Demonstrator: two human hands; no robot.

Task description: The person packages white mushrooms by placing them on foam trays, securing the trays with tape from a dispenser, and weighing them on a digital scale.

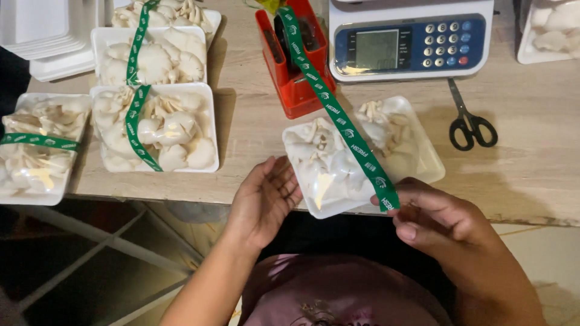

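A white foam tray (423,158) of wrapped oyster mushrooms lies at the table's front edge. A green printed tape (338,118) runs from a red dispenser (293,90) diagonally across that tray. My right hand (438,214) pinches the tape's free end at the tray's near right corner. My left hand (266,199) is open, palm turned inward, just left of the tray and not touching it.
Several taped mushroom trays (208,130) sit at the left, with stacked bare trays (48,36) behind them. A digital scale (411,39) stands at the back, black scissors (471,124) to its right, and another mushroom tray (550,30) is in the far right corner.
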